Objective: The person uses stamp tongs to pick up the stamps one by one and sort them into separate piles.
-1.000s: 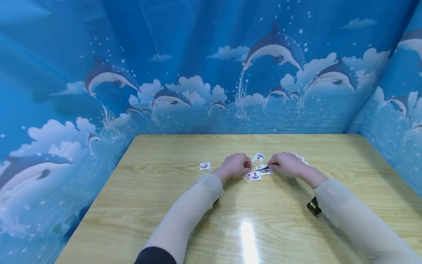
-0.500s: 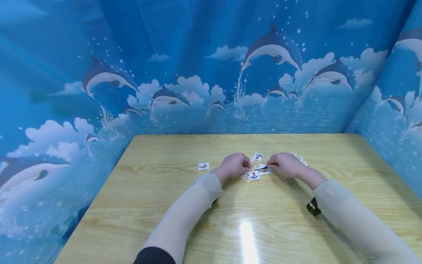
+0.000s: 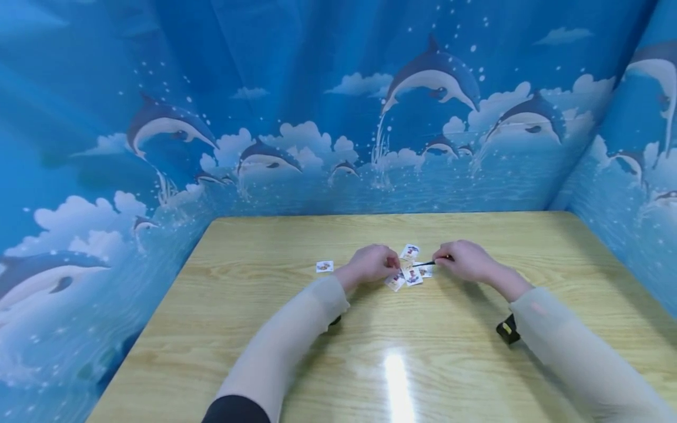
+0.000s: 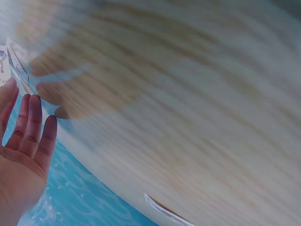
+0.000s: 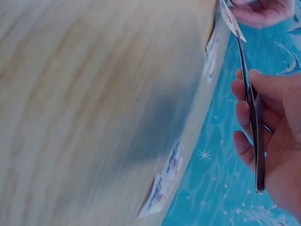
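My right hand [image 3: 466, 260] holds dark tweezers [image 5: 254, 122] between thumb and fingers, their tips pointing left. At those tips is a small white picture card [image 5: 232, 22], slightly raised above the others. My left hand [image 3: 371, 263] is on the card's other side and seems to pinch its edge with thumb and forefinger. In the left wrist view, the thumb [image 4: 6, 94] meets the card while the other fingers extend loosely. Several similar cards lie around and below the fingertips, including one card [image 3: 410, 251] behind and one [image 3: 394, 282] in front.
A single card [image 3: 325, 267] lies left of my left hand on the wooden table [image 3: 254, 329]. Overlapping cards [image 5: 159, 193] show near the far table edge in the right wrist view. A blue dolphin-print curtain [image 3: 296, 194] borders the back and sides.
The tweezers have drawn slightly up and right with my right hand, and the card between the hands has shifted. My left hand stays nearly in place; the head view drifts slightly.
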Demonstrator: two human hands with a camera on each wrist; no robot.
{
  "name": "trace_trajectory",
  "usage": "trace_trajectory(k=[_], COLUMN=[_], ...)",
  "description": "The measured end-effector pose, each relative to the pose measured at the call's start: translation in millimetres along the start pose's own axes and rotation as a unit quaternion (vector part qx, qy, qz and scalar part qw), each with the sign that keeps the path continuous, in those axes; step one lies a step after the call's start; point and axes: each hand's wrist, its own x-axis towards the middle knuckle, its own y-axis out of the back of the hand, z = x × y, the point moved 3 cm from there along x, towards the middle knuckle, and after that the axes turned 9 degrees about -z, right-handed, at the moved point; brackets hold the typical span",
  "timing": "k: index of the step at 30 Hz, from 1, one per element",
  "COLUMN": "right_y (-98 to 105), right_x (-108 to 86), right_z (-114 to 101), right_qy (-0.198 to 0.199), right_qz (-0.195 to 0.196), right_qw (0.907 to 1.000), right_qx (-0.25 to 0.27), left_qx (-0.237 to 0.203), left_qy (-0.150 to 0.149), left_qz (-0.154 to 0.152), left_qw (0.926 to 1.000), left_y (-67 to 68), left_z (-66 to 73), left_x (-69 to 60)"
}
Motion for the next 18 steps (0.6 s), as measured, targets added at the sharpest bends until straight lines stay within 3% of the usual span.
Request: trace_trajectory(k=[9,18], right_y=[14.6,25.2], right_x=[-17.3,-48.1], right_z=[3.9,17.0], right_qy=[-0.009,-0.018], right_qz=[0.004,0.022], right_qw=[0.9999,0.9995], right_qx=[0.014,0.014], left_qx=[-0.002,0.02], left_qy=[-0.02,-0.026], left_qz=[-0.008,-0.011], left_qw=[0.9998,0.9994], left_y=[-1.9,-3.9], left_z=[-7.1,-6.9], left_x=[-16.4,-17.6])
